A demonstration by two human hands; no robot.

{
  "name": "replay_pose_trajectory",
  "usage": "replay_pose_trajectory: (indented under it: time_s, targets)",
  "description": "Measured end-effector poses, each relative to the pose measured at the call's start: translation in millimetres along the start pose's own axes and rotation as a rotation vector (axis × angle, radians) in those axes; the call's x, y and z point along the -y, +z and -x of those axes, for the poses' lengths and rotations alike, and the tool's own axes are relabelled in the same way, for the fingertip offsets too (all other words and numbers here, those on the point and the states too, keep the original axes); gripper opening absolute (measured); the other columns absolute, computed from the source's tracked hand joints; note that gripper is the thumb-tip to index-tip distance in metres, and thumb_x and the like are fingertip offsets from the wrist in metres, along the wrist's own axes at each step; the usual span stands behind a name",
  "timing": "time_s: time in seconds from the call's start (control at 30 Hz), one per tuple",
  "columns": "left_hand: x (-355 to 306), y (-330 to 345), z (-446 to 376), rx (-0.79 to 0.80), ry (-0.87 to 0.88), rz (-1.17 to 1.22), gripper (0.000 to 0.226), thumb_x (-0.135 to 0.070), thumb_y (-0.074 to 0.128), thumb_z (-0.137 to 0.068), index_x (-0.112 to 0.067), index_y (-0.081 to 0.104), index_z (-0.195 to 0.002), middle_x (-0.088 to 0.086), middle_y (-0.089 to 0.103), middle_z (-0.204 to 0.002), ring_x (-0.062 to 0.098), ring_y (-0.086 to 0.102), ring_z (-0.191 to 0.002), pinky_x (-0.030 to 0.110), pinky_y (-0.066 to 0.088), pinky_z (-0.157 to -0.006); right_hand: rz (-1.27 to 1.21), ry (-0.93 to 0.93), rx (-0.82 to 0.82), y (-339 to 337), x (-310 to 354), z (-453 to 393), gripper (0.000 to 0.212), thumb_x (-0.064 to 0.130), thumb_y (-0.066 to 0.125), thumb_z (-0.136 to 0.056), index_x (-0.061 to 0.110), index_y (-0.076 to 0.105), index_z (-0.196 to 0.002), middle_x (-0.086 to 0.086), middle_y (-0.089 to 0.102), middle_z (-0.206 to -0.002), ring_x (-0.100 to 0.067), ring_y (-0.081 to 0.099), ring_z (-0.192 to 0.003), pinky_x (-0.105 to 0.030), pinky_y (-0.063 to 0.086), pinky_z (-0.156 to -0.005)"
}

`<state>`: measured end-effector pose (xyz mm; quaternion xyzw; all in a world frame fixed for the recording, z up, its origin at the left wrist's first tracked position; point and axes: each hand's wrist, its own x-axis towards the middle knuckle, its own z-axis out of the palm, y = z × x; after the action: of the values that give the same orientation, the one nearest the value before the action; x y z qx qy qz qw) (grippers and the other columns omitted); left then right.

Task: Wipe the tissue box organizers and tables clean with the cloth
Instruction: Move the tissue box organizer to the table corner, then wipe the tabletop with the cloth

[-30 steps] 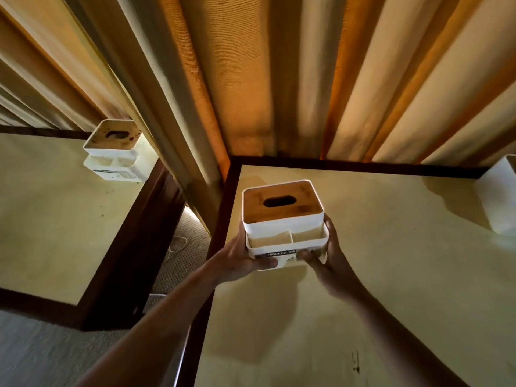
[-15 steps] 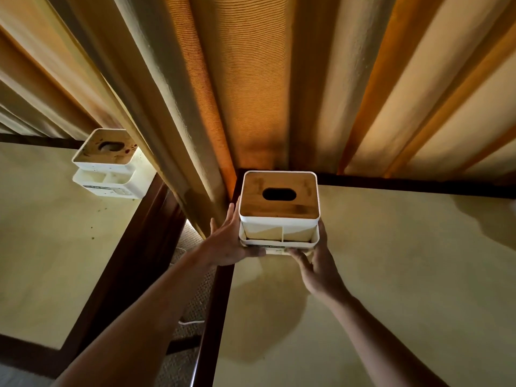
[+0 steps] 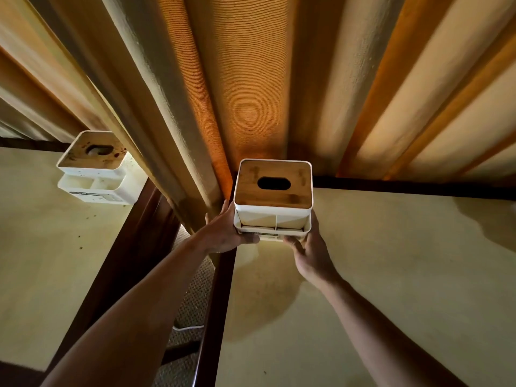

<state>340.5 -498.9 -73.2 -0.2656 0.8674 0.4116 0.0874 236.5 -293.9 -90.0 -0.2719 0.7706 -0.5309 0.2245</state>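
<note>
white plastic tissue box organizer with a brown wooden lid (image 3: 272, 196) at the back left corner of the pale yellow desk with a dark wood edge (image 3: 391, 275), gripped by left hand (image 3: 223, 233) and right hand (image 3: 308, 251). second spotted white organizer (image 3: 96, 167) on the other desk (image 3: 42, 247), near the tan curtain (image 3: 251, 79).

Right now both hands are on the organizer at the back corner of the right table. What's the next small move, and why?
Probably set it down and let go. The left hand and right hand grip the organizer by its sides, near the right table corner by the curtain. No cloth is in view, and the other organizer on the left table looks spotted.
</note>
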Motion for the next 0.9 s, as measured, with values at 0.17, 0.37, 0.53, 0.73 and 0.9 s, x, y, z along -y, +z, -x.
replay_pose_trajectory:
  time_s: [0.17,0.37,0.53,0.73,0.9]
  targets:
    - [-5,-2,2,-0.017,-0.029,-0.016,0.110,-0.065,0.081,-0.060,-0.038,0.017,-0.146,-0.007,0.042,-0.144,0.022,0.032,-0.142,0.065,0.015,-0.118,0.005,-0.006,0.008,-1,0,-5,0.078,0.023,0.067,-0.090,0.020,0.019,-0.152,0.013,0.048,-0.130,0.015,0.048,-0.108,0.004,0.036,-0.083]
    - [-1,-6,-4,0.033,-0.072,0.001,0.115,-0.083,0.074,-0.044,-0.053,0.016,-0.139,-0.012,0.044,-0.144,0.021,0.040,-0.138,0.063,0.022,-0.116,-0.003,0.008,0.007,0,1,-4,0.079,0.020,0.066,-0.091,0.024,0.017,-0.152,0.018,0.046,-0.127,0.006,0.047,-0.110,0.007,0.035,-0.078]
    - [11,-6,-13,0.059,-0.075,0.060,0.120,-0.082,0.081,-0.040,-0.049,0.021,-0.140,-0.015,0.049,-0.138,0.019,0.045,-0.134,0.060,0.031,-0.114,0.021,0.025,0.016,-1,1,-5,0.081,0.022,0.068,-0.090,0.023,0.017,-0.153,0.011,0.049,-0.133,0.000,0.047,-0.116,0.006,0.036,-0.082]
    - [3,7,6,-0.030,-0.018,0.172,0.133,-0.026,0.097,-0.058,-0.026,0.005,-0.156,-0.012,0.050,-0.137,0.013,0.048,-0.130,0.036,0.045,-0.107,0.101,0.040,0.090,-30,2,2,0.095,0.034,0.070,-0.088,0.023,0.005,-0.156,0.003,0.030,-0.158,-0.016,0.039,-0.138,-0.028,0.035,-0.112]
    - [-3,40,48,-0.370,-0.196,0.165,0.125,-0.067,0.081,-0.063,-0.029,0.007,-0.156,-0.002,0.036,-0.157,0.023,0.038,-0.142,0.055,0.039,-0.111,0.178,0.015,0.050,-81,-3,56,0.117,0.090,0.042,-0.065,0.025,0.008,-0.156,0.020,0.019,-0.148,-0.008,0.028,-0.134,-0.030,0.030,-0.105]
